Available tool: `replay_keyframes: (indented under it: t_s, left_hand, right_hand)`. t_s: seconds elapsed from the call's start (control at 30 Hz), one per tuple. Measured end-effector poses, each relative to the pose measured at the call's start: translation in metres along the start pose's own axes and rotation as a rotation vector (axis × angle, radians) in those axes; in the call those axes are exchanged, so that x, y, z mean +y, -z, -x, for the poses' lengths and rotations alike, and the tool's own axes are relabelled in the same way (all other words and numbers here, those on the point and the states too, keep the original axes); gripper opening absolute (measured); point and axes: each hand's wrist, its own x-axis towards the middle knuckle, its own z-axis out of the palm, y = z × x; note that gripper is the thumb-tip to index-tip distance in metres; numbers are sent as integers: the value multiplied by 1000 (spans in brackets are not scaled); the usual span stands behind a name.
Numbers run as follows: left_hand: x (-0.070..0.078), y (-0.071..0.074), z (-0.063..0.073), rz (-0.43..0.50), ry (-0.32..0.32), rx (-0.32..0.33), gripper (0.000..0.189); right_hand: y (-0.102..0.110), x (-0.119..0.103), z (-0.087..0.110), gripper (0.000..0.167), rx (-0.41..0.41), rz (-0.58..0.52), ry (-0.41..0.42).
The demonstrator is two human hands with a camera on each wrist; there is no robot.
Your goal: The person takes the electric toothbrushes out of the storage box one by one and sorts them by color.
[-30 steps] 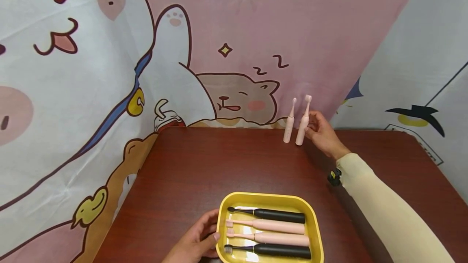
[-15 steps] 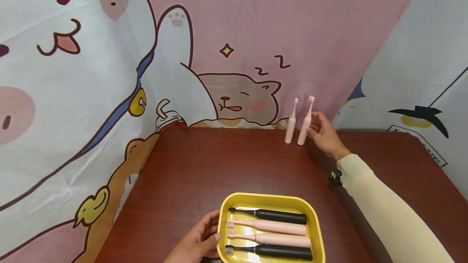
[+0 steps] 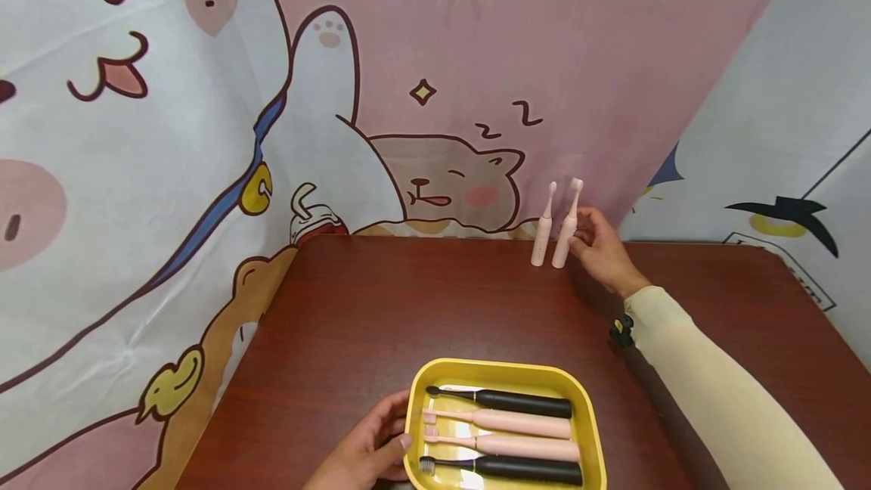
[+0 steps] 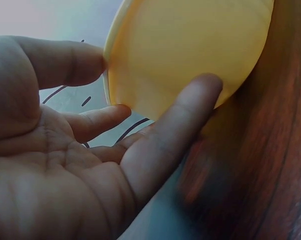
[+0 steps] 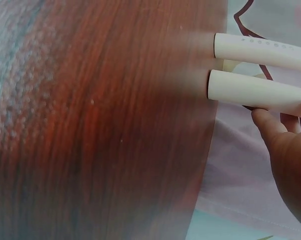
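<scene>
My right hand (image 3: 601, 248) pinches the handle of a pale pink electric toothbrush (image 3: 565, 240) near the table's back edge. The brush stands almost upright, its head leaning slightly right. A second pink electric toothbrush (image 3: 541, 240) stands just left of it, apart from the hand. In the right wrist view both handle bases appear, with my fingers (image 5: 285, 130) against the nearer handle. My left hand (image 3: 367, 445) holds the left side of a yellow tray (image 3: 500, 367), thumb at the rim and fingers along the outer wall (image 4: 190, 40). Inside lie two black and two pink electric toothbrushes, side by side.
The brown wooden table (image 3: 381, 301) reaches back to a wall cloth (image 3: 612, 59) printed with cartoon animals. Behind the standing brushes, the cloth is close. My right sleeve (image 3: 721, 376) stretches over the table's right side, with a small black device (image 3: 621, 330) at the wrist.
The held toothbrush tips very slightly while its base stays in nearly the same place. Both hands and the yellow tray stay almost still.
</scene>
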Motion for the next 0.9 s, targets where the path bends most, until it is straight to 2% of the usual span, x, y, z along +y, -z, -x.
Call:
replay_keyframes:
  t_s: [0.33,0.77,0.9]
  left_hand:
    - [-2,1,1,1,-23,-24,64]
    - [-1,0,0,17,-6,0,63]
    - [0,-1,0,15,-3,4,63]
  right_hand:
    - [-2,1,-1,52,-12,81,-1]
    - [-5,0,0,45,-10,62,35]
    - [-5,-1,1,45,-15,71,21]
